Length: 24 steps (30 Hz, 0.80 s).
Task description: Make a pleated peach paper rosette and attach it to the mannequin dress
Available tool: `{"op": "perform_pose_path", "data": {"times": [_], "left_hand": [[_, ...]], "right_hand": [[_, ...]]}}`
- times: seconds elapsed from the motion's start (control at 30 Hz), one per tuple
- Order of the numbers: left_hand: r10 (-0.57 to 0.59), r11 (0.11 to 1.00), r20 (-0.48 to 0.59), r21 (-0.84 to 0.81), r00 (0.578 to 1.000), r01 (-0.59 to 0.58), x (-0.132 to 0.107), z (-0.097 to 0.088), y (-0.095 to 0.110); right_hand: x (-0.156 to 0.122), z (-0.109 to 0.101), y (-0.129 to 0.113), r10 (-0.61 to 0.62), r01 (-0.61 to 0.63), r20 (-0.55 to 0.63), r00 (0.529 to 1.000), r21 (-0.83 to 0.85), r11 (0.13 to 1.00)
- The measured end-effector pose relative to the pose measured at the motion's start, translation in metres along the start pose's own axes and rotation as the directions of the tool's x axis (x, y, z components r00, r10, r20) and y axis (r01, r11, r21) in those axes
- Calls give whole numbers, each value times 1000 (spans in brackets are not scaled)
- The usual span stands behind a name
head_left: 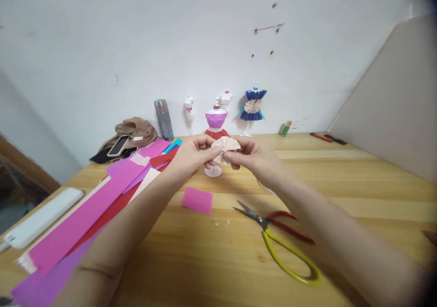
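Between my two hands is a pleated cream paper rosette (226, 145), fanned out into a round shape. My left hand (201, 151) pinches its left side and my right hand (246, 152) pinches its right side. Just behind it stands a small dress form (216, 119) with a purple bodice and a red skirt, its lower part partly hidden by my hands. Below my hands a pink paper rectangle (197, 200) lies flat on the table. Scissors (262, 221) with one red and one yellow handle lie partly spread, near my right forearm.
Strips of coloured paper (88, 207) are heaped at left, beside a white power strip (44, 217). A cap (136, 131), a phone (118, 145) and a flask (164, 119) sit behind. A blue-dressed form (253, 109), a small green bottle (286, 128) and a red-black cutter (327, 137) are along the wall.
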<state>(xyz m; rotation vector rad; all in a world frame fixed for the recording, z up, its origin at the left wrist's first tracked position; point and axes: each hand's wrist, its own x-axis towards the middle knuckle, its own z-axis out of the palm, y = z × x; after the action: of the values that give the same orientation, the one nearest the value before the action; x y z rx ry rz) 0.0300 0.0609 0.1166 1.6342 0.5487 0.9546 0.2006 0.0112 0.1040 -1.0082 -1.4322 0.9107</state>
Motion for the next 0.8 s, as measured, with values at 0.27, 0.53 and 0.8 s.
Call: {"op": "perform_pose_path", "data": {"times": [0.27,0.53,0.8], "left_hand": [[-198,980,-64,-46,978,196,10,-10,-2],[-251,931,190,-219,949,290,10,-10,-14],[-189,981,-14,-42,982,188,8,-5,-12]], "right_hand": [[1,-3,9,-385,299,-88,919,-481,824],[6,-9,26,-632,504,160,759,-758,414],[6,-11,29,-563,462,19,826,-595,658]]}}
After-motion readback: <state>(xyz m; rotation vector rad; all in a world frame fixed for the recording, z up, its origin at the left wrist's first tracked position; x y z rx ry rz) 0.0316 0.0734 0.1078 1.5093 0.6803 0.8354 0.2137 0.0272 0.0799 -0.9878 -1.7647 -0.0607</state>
